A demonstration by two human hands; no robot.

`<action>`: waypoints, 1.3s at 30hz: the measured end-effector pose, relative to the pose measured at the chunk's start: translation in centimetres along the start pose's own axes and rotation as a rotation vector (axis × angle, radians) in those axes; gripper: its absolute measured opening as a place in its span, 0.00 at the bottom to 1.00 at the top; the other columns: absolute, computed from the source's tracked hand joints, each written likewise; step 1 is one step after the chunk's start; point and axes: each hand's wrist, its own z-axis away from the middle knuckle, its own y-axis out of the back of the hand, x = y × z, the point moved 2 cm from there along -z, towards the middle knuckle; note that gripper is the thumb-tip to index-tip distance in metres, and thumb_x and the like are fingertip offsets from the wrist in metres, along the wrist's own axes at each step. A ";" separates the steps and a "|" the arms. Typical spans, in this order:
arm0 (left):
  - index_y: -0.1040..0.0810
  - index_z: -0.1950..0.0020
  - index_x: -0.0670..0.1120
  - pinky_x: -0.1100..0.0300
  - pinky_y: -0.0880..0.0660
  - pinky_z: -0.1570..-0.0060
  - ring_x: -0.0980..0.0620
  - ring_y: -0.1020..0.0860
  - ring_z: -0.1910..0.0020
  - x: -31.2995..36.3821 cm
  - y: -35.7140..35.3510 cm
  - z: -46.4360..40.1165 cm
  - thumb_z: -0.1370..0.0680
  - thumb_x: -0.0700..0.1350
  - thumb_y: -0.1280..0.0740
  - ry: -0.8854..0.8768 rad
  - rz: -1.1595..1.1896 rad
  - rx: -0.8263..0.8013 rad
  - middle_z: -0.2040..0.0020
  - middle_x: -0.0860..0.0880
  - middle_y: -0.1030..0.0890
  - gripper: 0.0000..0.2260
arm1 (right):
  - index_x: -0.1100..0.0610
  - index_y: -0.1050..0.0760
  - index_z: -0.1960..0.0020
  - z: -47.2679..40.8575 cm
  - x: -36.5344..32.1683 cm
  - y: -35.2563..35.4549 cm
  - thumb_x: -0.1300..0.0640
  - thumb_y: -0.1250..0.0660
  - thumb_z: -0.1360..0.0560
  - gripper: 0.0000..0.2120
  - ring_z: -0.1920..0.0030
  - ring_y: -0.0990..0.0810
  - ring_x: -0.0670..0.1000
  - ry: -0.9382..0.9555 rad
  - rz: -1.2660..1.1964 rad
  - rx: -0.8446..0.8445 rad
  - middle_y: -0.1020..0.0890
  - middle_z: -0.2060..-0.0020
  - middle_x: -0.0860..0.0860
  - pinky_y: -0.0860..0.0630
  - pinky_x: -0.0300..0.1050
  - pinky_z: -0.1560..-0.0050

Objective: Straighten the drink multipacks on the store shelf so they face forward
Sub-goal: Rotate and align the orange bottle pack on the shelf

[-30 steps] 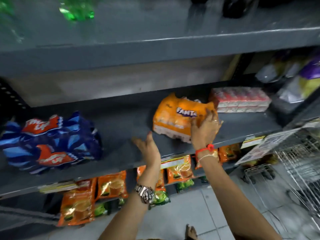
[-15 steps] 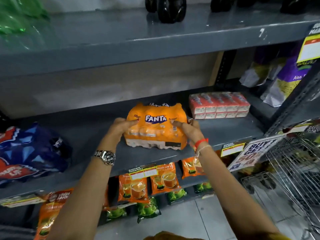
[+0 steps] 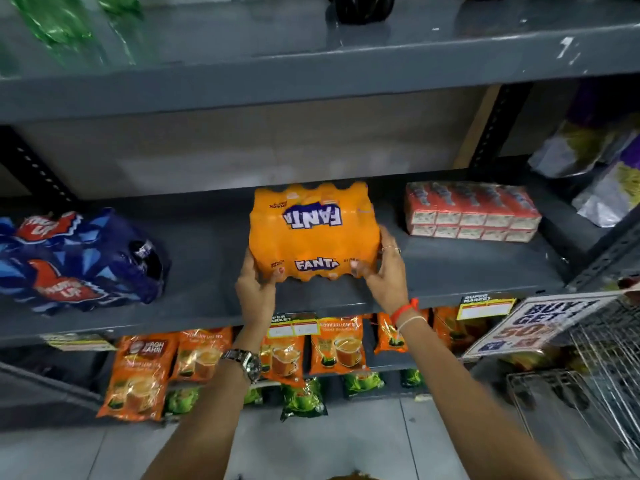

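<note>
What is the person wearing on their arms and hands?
Both forearms are bare, with no sleeves showing. The left wrist carries a silver metal wristwatch with a dark round face. The right wrist has a red-orange thread band and, just below it, a thin pale string. The right hand wears a thin ring on one finger. The left hand shows no rings.
</note>
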 end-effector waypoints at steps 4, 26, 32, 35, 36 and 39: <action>0.38 0.27 0.42 0.48 0.26 0.37 0.44 0.25 0.36 0.1 -0.4 0.3 0.26 0.45 0.31 -0.001 -0.024 0.029 0.34 0.40 0.25 0.30 | 0.55 0.43 0.26 -0.6 0.0 0.7 0.49 0.30 0.29 0.37 0.32 0.31 0.55 -0.082 -0.188 -0.078 0.34 0.29 0.56 0.28 0.55 0.34; 0.43 0.26 0.59 0.35 0.43 0.31 0.43 0.37 0.27 8.7 -1.3 -2.9 0.39 0.75 0.44 0.420 0.037 -0.459 0.24 0.49 0.38 0.44 | 0.50 0.30 0.41 2.8 0.3 -1.1 0.45 0.33 0.29 0.19 0.44 0.22 0.50 -0.021 -0.318 0.031 0.23 0.44 0.54 0.21 0.48 0.48; 0.24 0.46 0.56 0.50 0.28 0.40 0.45 0.23 0.44 12.5 1.7 -7.7 0.30 0.57 0.31 0.299 -0.476 -0.594 0.40 0.48 0.21 0.14 | 0.47 0.34 0.35 7.1 -2.7 -6.3 0.66 0.39 0.31 0.27 0.56 0.20 0.57 0.225 -0.068 -0.152 0.24 0.42 0.55 0.21 0.56 0.57; 0.23 0.38 0.53 0.58 0.30 0.44 0.47 0.23 0.44 12.9 2.3 -9.2 0.29 0.52 0.30 0.241 -0.513 -0.590 0.35 0.47 0.23 0.19 | 0.48 0.37 0.28 6.4 -3.3 -7.9 0.66 0.41 0.29 0.31 0.56 0.20 0.60 0.273 0.047 -0.298 0.32 0.30 0.55 0.20 0.55 0.54; 0.25 0.35 0.51 0.59 0.31 0.43 0.46 0.24 0.40 12.8 2.5 -9.3 0.28 0.52 0.30 0.224 -0.530 -0.567 0.34 0.47 0.24 0.22 | 0.48 0.40 0.26 6.2 -3.3 -8.2 0.66 0.42 0.28 0.33 0.52 0.20 0.60 0.277 0.060 -0.372 0.35 0.27 0.54 0.20 0.55 0.50; 0.30 0.31 0.50 0.52 0.31 0.34 0.45 0.27 0.34 11.3 3.1 -9.6 0.33 0.58 0.28 0.230 -0.483 -0.406 0.31 0.47 0.27 0.33 | 0.52 0.43 0.24 5.6 -3.1 -8.2 0.69 0.43 0.27 0.33 0.35 0.26 0.58 0.282 0.014 -0.578 0.37 0.25 0.53 0.25 0.54 0.37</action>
